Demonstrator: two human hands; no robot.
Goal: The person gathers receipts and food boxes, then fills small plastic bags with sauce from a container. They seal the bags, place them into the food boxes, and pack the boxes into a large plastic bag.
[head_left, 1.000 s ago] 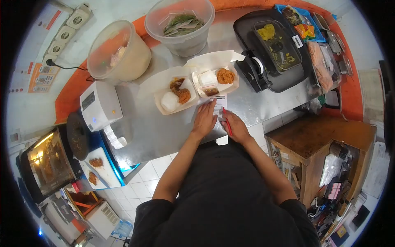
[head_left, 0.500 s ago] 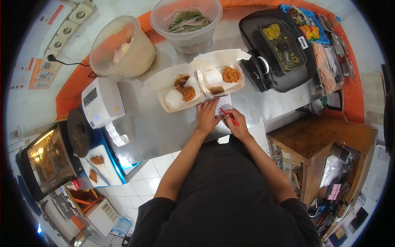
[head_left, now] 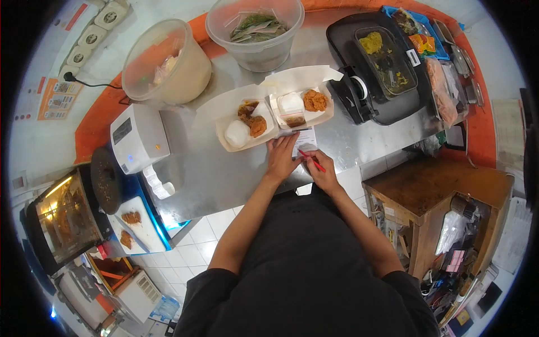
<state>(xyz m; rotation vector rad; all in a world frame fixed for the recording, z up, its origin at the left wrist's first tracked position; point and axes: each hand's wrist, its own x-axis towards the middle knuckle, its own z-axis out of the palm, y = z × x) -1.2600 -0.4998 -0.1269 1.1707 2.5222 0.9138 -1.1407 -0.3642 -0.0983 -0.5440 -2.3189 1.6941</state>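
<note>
A red pen is gripped in my right hand, its tip on a white printed slip at the front edge of the steel table. My left hand lies flat with fingers stretched out, pressing on the slip's left side. Just beyond the hands stand two open paper meal boxes. The left box holds white rice, fried chicken and a brown-sauced piece. In the right box are rice, fried chicken and a small sauce sachet.
Two plastic tubs, one with wrapped packets, one with green sachets, stand at the back. A label printer is on the left, a tape dispenser and black tray on the right. Lower right is a wooden cabinet.
Both hands stay almost in place at the slip. The red pen and right hand have shifted very slightly; the boxes and food have not moved.
</note>
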